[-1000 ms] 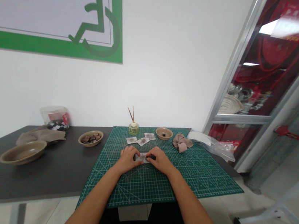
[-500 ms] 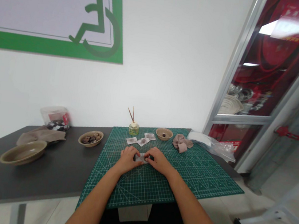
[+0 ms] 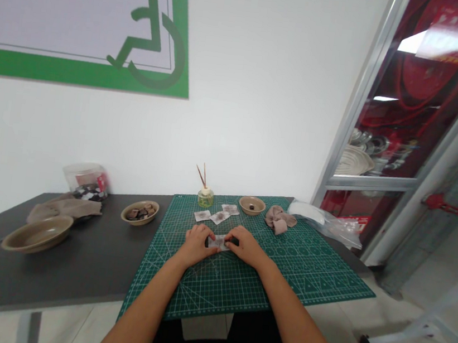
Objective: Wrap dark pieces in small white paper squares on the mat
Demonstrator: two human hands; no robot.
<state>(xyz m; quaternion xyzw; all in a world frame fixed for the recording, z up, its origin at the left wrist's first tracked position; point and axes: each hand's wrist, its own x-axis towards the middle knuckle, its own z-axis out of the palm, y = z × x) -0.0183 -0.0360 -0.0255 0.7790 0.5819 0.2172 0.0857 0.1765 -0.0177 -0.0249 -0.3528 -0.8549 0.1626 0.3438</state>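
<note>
A small white paper square (image 3: 217,242) with a grey print lies on the green cutting mat (image 3: 284,263) between my two hands. My left hand (image 3: 197,245) rests on the mat with its thumb and fingers closed about the paper's left edge. From the right, my right hand (image 3: 243,244) bends its fingers over the paper's right side, pinching what looks like a small dark piece, mostly hidden. Just beyond my hands, several similar printed papers (image 3: 219,217) lie spread out.
Behind the papers stands a reed diffuser (image 3: 205,197). A bowl (image 3: 252,206) with a dark bit inside, a crumpled cloth (image 3: 280,221) and a plastic bag (image 3: 324,220) sit right. Leftward are a bowl of brown pieces (image 3: 139,212), a larger bowl (image 3: 38,233) and a clear tub (image 3: 85,179).
My right hand's fingers have shifted slightly, uncovering a bit more of the paper's right side. My left hand stays nearly still, and the view has moved very slightly.
</note>
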